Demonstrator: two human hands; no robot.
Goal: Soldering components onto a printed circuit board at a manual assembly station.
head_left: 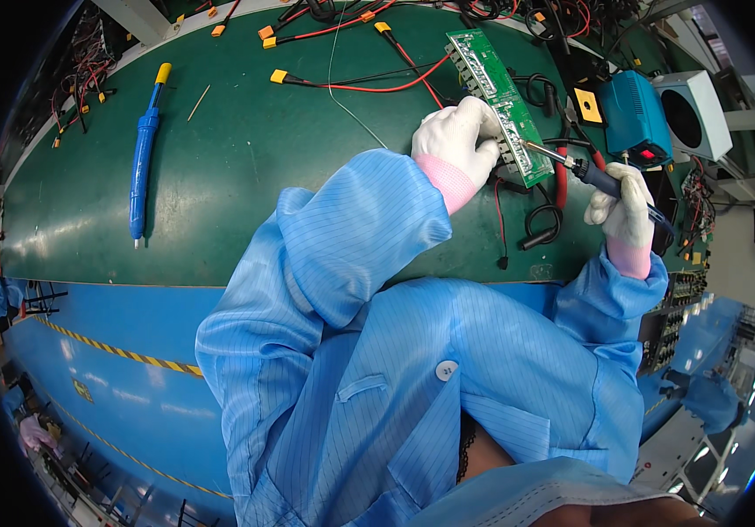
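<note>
At circuit board (493, 92) near edge: left hand (456, 136) clamps board; right hand (623, 206) grips soldering iron (570, 162), tip on joint. Soldering step; next likely calls for steady tip.

Bright, even overhead light, soft glare on the green mat (219, 158), fisheye-bent dark edges.

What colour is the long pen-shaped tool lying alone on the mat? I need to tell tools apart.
The long pen-shaped tool is blue with a yellow cap, clearest in the head view.

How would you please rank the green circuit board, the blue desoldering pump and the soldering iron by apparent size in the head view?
1. Blue desoldering pump
2. Green circuit board, only slightly shorter, broader
3. Soldering iron, partly hidden by the right hand
</note>
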